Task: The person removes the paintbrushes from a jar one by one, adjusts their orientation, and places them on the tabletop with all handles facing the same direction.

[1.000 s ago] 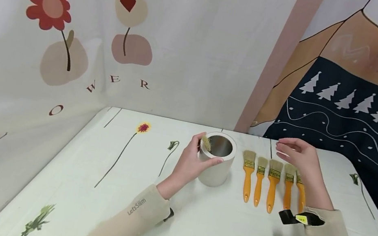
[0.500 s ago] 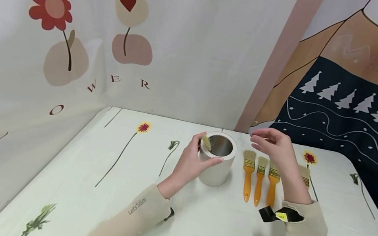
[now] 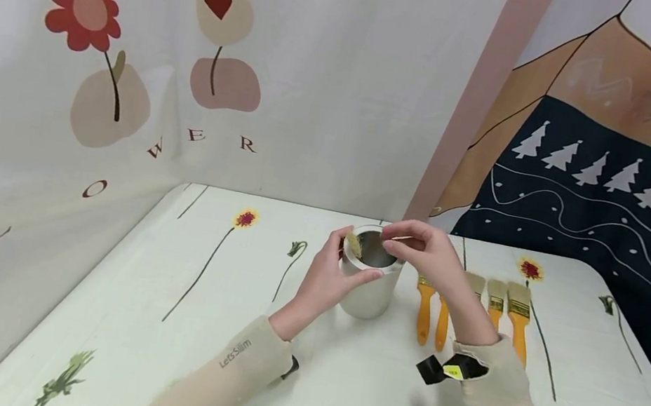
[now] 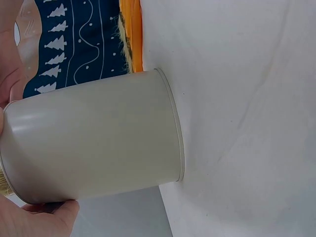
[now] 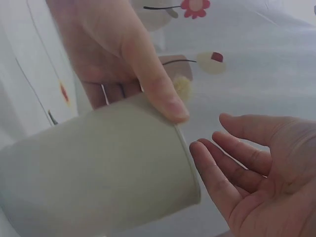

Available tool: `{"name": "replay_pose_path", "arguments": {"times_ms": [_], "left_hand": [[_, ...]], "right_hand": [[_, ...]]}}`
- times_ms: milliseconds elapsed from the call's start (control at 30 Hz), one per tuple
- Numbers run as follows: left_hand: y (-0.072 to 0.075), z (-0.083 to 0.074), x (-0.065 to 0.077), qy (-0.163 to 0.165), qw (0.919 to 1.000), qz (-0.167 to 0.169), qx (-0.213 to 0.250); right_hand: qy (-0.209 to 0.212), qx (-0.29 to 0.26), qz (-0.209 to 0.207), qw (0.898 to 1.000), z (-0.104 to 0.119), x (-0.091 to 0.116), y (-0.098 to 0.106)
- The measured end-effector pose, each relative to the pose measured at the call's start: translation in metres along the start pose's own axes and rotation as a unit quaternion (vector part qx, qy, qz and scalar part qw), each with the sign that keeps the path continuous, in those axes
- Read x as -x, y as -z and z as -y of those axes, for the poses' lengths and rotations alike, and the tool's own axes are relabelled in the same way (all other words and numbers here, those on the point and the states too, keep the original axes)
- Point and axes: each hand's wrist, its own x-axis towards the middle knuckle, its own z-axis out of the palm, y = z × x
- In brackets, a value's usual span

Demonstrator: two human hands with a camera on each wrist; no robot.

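Note:
A white cylindrical canister (image 3: 364,300) stands on the table with its round mouth facing up. My left hand (image 3: 328,274) grips it near the top, thumb across the front and fingers behind. The pale bristles of a paintbrush (image 3: 354,244) show at the mouth's left side, beside the left fingers; its handle is hidden. My right hand (image 3: 433,257) is over the canister's right rim, fingers loosely bent. In the right wrist view this right hand (image 5: 261,173) is bare of any object, its fingertips close to the rim.
Right of the canister, several paintbrushes with orange handles (image 3: 424,318) lie in a row, bristles away from me, partly covered by my right forearm. The table wears a white flower-printed cloth (image 3: 372,395). Behind it hangs a printed curtain (image 3: 330,90).
My right hand has moved left from above the brushes' right end to the canister's rim, uncovering the rightmost brushes. The left hand and canister have stayed put.

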Motion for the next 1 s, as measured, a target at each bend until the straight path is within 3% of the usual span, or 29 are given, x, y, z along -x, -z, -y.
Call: {"name": "replay_pose_path", "arguments": {"times_ms": [233, 433, 700, 1000], "left_hand": [[0.001, 0.001, 0.0, -0.015, 0.9998, 0.001, 0.01], [0.001, 0.001, 0.0, -0.012, 0.9998, 0.0, 0.014], [0.001, 0.002, -0.001, -0.007, 1.0, -0.002, 0.007], [0.0, 0.002, -0.001, -0.005, 1.0, -0.003, 0.003]], "right_hand": [[0.023, 0.003, 0.05, 0.998, 0.001, -0.009, -0.017], [0.036, 0.044, 0.081, 0.995, 0.003, -0.017, -0.023], [0.015, 0.076, 0.083, 0.994, 0.004, -0.018, -0.028], [0.037, 0.111, 0.072, 0.991, 0.003, -0.019, -0.029]]}}
